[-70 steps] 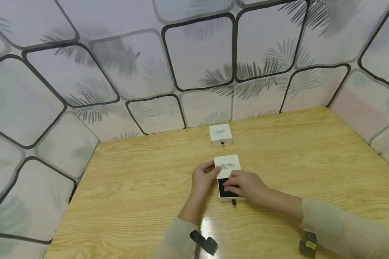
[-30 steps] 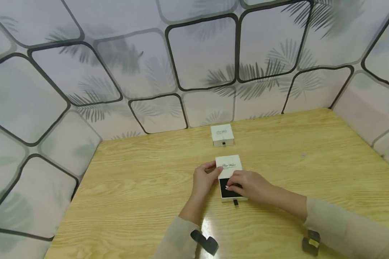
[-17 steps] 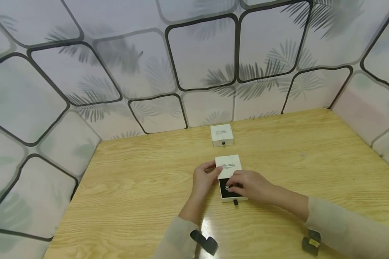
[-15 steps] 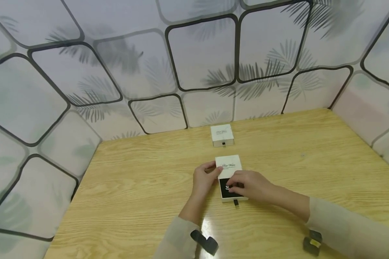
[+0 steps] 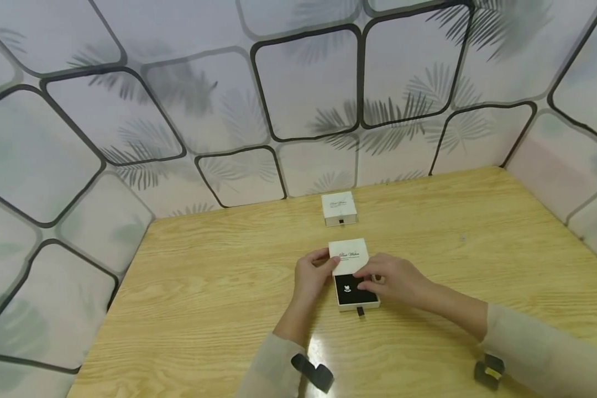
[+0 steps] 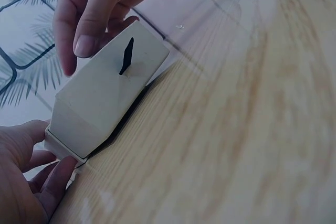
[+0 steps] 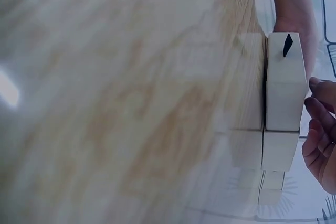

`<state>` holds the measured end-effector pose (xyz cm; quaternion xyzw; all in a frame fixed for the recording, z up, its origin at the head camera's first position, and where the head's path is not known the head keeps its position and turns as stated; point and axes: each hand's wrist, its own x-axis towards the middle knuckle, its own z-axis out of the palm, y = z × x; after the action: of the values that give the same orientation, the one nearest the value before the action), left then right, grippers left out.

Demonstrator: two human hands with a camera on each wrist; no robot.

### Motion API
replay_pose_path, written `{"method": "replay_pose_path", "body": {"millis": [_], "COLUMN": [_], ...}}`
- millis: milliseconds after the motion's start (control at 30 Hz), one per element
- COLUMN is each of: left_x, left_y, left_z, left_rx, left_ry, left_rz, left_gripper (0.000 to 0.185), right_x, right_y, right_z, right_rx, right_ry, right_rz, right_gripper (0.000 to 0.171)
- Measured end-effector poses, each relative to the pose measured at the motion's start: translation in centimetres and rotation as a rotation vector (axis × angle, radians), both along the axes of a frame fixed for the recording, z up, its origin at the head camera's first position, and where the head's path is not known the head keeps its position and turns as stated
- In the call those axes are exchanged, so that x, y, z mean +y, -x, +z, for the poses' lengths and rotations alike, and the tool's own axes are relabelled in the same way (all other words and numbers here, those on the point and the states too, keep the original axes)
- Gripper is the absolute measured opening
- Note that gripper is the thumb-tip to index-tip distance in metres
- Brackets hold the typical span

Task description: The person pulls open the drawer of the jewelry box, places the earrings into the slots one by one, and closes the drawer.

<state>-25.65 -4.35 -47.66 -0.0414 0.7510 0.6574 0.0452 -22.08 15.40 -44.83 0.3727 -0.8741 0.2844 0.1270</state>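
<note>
The right hand [image 5: 395,282] has slid a little toward 3 o'clock since a moment ago; before, it covered the black inside of the drawer [image 5: 355,291], and now that dark pad shows almost whole, with a tiny shiny thing [image 5: 347,287] lying on it; it is too small to tell what it is. This looks like the little thing is now set down in the drawer and the fingers are coming off it; the drawer is pulled out toward 6 o'clock, with its small black pull tab [image 5: 360,311] at the near end.

The left hand [image 5: 312,275] has not moved; its fingers and thumb are curled on the 9 o'clock side of the white box [image 5: 349,255], holding the sleeve. The right hand is loosely bent, with its fingertips close to the 3 o'clock edge of the drawer; I cannot tell if they pinch anything or only touch it.

The open box lies near the middle of the wooden table [image 5: 204,287], right between the two hands.

Counting: two white boxes, one open here and a second box [image 5: 339,208] closed at 12 o'clock, well apart, near the wall [image 5: 308,77]; one shiny thing; two hands; two sleeves; two dark wrist cameras at the bottom edge.
</note>
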Motion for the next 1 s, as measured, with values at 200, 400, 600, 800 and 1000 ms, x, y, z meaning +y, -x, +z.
{"method": "replay_pose_path", "body": {"millis": [200, 400, 600, 800, 1000], "left_x": [0.0, 0.0, 0.0, -0.1, -0.1], "left_y": [0.2, 0.1, 0.1, 0.3, 0.2], "left_z": [-0.2, -0.6, -0.5, -0.5, -0.6], "left_rx": [-0.016, -0.028, -0.006, -0.006, -0.008], "left_ry": [-0.005, -0.006, -0.016, -0.015, -0.022], "left_rz": [0.005, 0.031, 0.011, 0.004, 0.002], "left_gripper": [0.034, 0.034, 0.035, 0.034, 0.036], "right_x": [0.5, 1.2, 2.2, 3.4, 4.4], "right_y": [0.1, 0.3, 0.5, 0.9, 1.0], "right_z": [0.1, 0.0, 0.7, 1.2, 1.3], "right_rx": [0.028, 0.072, 0.13, 0.132, 0.129], "right_ry": [0.021, 0.038, 0.102, 0.119, 0.158], "right_rz": [-0.019, -0.041, -0.025, -0.051, -0.087], "right_gripper": [0.019, 0.023, 0.027, 0.027, 0.025]}}
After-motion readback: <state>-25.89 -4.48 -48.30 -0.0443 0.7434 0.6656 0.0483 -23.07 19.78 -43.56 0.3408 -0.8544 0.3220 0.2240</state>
